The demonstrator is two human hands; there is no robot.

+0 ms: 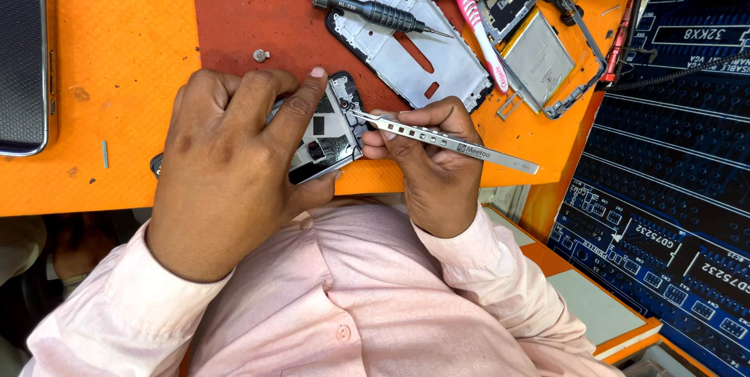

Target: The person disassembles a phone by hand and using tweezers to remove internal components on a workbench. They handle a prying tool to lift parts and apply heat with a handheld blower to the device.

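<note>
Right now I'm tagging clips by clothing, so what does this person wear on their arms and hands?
Both arms are in long, pale pink shirt sleeves with buttoned cuffs at the wrists. The left hand and right hand are bare: no gloves, rings or watch show. The shirt front has small matching buttons.

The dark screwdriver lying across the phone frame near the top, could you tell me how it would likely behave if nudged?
The screwdriver has a round, ribbed handle, so it would probably roll off the phone frame it rests on. It looks rigid and likely light for its size. Its thin tip seems the part most apt to bend or slip.
</note>
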